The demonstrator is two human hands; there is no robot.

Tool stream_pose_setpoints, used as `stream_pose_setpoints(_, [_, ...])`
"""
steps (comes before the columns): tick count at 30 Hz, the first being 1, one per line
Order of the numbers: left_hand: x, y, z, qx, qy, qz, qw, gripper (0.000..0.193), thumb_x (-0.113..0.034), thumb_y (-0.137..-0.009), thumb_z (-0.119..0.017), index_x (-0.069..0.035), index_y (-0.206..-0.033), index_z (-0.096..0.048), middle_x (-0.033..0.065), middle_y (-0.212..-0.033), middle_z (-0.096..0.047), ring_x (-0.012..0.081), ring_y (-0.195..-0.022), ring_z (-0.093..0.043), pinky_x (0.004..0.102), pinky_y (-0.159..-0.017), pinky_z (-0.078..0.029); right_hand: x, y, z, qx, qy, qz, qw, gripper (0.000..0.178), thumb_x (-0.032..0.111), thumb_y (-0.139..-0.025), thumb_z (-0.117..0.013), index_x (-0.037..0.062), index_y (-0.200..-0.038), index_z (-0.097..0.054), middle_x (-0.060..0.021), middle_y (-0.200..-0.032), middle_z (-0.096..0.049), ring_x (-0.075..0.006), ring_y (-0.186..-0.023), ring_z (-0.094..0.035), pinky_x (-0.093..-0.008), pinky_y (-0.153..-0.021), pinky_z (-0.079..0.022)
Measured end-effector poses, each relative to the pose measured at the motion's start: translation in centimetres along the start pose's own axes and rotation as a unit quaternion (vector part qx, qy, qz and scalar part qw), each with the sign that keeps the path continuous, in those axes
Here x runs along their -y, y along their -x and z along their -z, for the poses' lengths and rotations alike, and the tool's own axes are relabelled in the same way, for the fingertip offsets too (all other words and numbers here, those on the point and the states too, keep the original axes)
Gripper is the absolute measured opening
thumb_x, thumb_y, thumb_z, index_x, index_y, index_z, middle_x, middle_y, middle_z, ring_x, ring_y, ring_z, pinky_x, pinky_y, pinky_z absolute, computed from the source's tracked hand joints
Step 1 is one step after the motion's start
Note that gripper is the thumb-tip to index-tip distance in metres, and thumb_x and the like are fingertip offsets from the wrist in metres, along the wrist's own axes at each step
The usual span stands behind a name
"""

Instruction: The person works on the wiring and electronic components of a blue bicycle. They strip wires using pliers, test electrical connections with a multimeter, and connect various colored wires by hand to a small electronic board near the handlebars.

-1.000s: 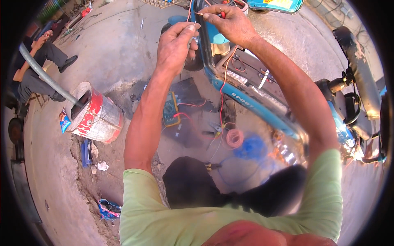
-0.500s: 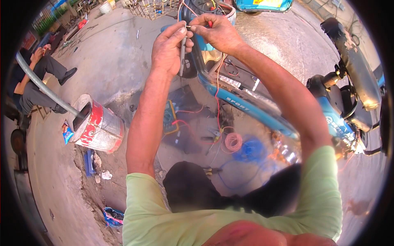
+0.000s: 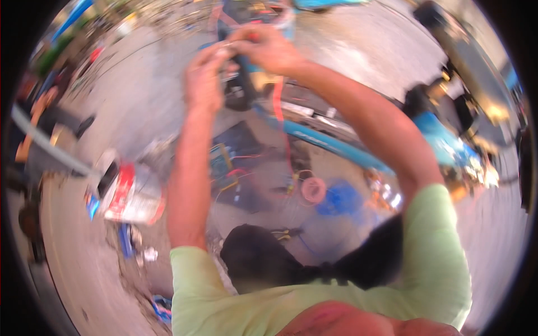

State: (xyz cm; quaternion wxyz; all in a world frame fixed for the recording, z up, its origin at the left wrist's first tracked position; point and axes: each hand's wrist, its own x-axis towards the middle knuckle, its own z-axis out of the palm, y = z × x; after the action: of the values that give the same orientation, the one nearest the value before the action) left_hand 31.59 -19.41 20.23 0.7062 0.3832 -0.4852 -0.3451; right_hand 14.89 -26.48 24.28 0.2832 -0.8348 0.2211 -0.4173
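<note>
Both hands meet at the front of a blue electric scooter (image 3: pixel 330 144), in a motion-blurred picture. My left hand (image 3: pixel 204 75) is closed, its fingertips pressed together beside those of my right hand (image 3: pixel 266 47), which pinches too. A thin wire end runs between the fingertips half a second ago; now the blur almost hides it. The slim grey tool that showed in my left hand then cannot be made out. From beneath my right hand a red wire (image 3: pixel 279 112) hangs past the scooter's deck to the ground.
On the ground lie a blue-and-yellow multimeter (image 3: pixel 222 167), a pink wire coil (image 3: pixel 313 190), a blue wire bundle (image 3: pixel 339 199) and yellow-handled pliers (image 3: pixel 286 234). At left stands a red-and-white bucket (image 3: pixel 134 193) with a grey pole (image 3: pixel 53 144). A seated person (image 3: pixel 53 120) is beyond it.
The whole view has shifted and blurred. My hands appear farther left and slightly lower, still together at the fingertips. The grey tool in my left hand is no longer distinguishable.
</note>
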Motion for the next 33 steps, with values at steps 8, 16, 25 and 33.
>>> stream_pose_setpoints(8, [3.3, -0.7, 2.1, -0.062, -0.18, -0.049, 0.981, 0.028, -0.019, -0.103, -0.062, 0.0, -0.123, -0.068, 0.0037, -0.099, -0.07, 0.0089, -0.077, -0.057, 0.0241, -0.067, -0.043, 1.8, 8.9, 3.8, 0.014, 0.019, 0.008, 1.0, 0.045, 0.03, -0.093, -0.046, -0.0092, -0.107, -0.063, -0.0344, -0.099, -0.064, -0.0388, -0.087, -0.066, -0.0474, -0.079, -0.051])
stream_pose_setpoints(16, [3.5, -1.4, 4.7, -0.066, -0.21, -0.04, 0.975, 0.029, -0.018, -0.104, -0.061, 0.002, -0.125, -0.065, 0.0066, -0.108, -0.07, 0.0102, -0.078, -0.056, 0.0253, -0.068, -0.044, 7.9, 31.2, 16.6, 0.056, -0.182, -0.195, 0.962, 0.038, 0.025, -0.108, -0.051, 0.0002, -0.135, -0.062, -0.0098, -0.107, -0.072, -0.0148, -0.086, -0.067, -0.0311, -0.079, -0.056])
stream_pose_setpoints(25, [4.8, -3.1, 4.9, -0.059, -0.238, -0.04, 0.969, 0.026, -0.019, -0.104, -0.063, 0.001, -0.12, -0.068, 0.0046, -0.101, -0.071, 0.0088, -0.077, -0.057, 0.0242, -0.067, -0.044, 8.5, 52.7, 24.9, -0.496, -0.375, -0.226, 0.75, 0.047, 0.015, -0.102, -0.04, -0.0015, -0.144, -0.052, -0.0056, -0.104, -0.06, -0.0163, -0.083, -0.053, -0.0312, -0.078, -0.046])
stream_pose_setpoints(33, [5.2, -3.9, 2.9, -0.06, -0.232, -0.01, 0.971, 0.022, -0.017, -0.104, -0.063, -0.001, -0.118, -0.068, 0.0045, -0.099, -0.072, 0.0072, -0.076, -0.059, 0.0233, -0.066, -0.043, 7.9, 58.6, 27.1, -0.562, -0.39, -0.149, 0.714, 0.04, 0.015, -0.103, -0.058, 0.0053, -0.142, -0.054, -0.0034, -0.106, -0.061, -0.0146, -0.088, -0.056, -0.028, -0.077, -0.047])
